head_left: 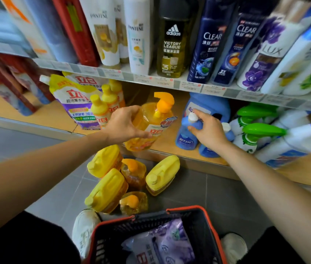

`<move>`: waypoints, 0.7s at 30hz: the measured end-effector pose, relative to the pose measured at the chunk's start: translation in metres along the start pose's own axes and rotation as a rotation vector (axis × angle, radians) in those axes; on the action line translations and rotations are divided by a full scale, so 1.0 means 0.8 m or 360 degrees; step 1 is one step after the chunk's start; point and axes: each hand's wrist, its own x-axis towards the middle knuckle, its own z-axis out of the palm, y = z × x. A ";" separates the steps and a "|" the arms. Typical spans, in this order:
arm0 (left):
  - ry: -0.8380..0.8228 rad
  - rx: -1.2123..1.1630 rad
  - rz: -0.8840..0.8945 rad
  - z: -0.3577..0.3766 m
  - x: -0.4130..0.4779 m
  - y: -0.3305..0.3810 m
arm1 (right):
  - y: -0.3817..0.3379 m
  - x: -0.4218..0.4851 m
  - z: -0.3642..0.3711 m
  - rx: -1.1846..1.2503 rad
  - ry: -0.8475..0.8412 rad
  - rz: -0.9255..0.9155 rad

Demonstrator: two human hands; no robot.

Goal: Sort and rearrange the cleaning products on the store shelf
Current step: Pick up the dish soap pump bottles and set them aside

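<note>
Lower wooden shelf (169, 142), front edge.
My left hand (124, 124) grips orange pump bottle (150, 119); right hand (207, 130) pinches white-capped blue bottle (186, 136); yellow jugs (162, 174) underfoot.

Even, fairly bright light fell from overhead and kept shadows soft. The upper shelf (150, 79) shaded the back of the lower shelf (168, 143), where the wood looked dim brown. Soft glints sat on the yellow pump bottle (147, 119) and the glossy shampoo bottles (171, 44). Detail was sharpest in the middle, around the small blue bottle (186, 136). The wide lens bowed both shelf edges and fanned the bottles outward. The top left corner and the spray bottles (301, 141) at the right edge were smeared with blur.
</note>
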 end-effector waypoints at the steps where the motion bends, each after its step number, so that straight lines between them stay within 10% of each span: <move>1: -0.0053 -0.0013 0.0007 -0.011 -0.007 0.009 | -0.005 -0.004 -0.004 0.0007 -0.0060 -0.0022; 7: -0.0258 -0.0335 0.0066 -0.049 -0.061 0.062 | -0.070 -0.069 -0.034 0.0622 -0.0602 -0.0138; 21: -0.0417 -0.0608 0.0247 -0.028 -0.157 0.128 | -0.109 -0.200 -0.054 0.1306 -0.0392 -0.0151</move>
